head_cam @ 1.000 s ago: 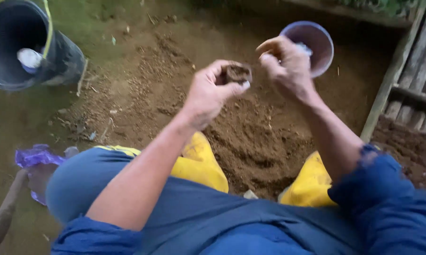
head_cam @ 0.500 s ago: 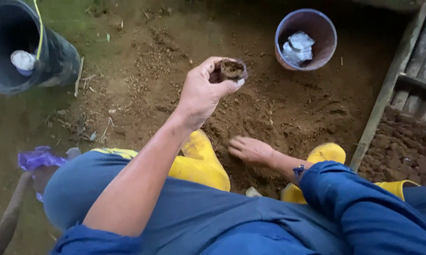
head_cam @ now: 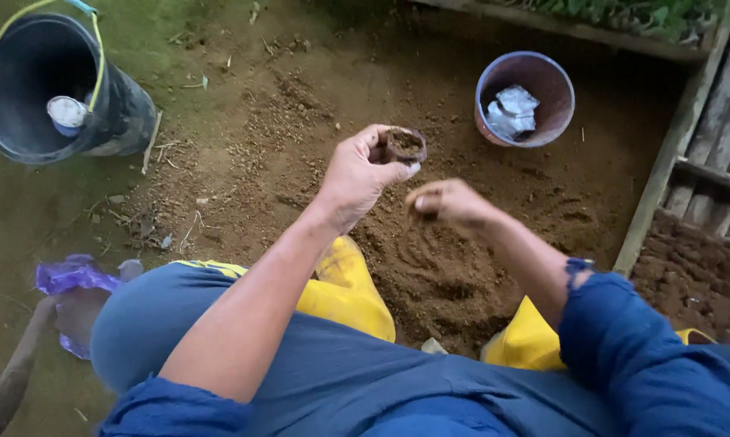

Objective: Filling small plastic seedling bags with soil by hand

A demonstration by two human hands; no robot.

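Seedling pot (head_cam: 404, 146), small, dark and filled near its rim with soil, sat pinched between the thumb and fingers of your left hand (head_cam: 363, 174), held above the loose soil (head_cam: 429, 267) on the ground. Half a second before, your right hand (head_cam: 450, 204) was flat on the soil between the yellow boots (head_cam: 350, 283); at this moment it had risen to just beside the pot, fingers bunched together with soil on them. Judged from this, a pinch of soil was on its way to top up the pot.

Whether the bunched fingers actually enclosed soil could not be told; the palm faced away. The base of the pot was covered by your left fingers. The white bundle inside the purple bucket (head_cam: 560, 85) was too crumpled to identify, as was the pale round item in the black bucket (head_cam: 130, 109). The wooden frame (head_cam: 664, 178) was cut off at the right edge, and the purple bag (head_cam: 69, 275) was partly behind your knee.
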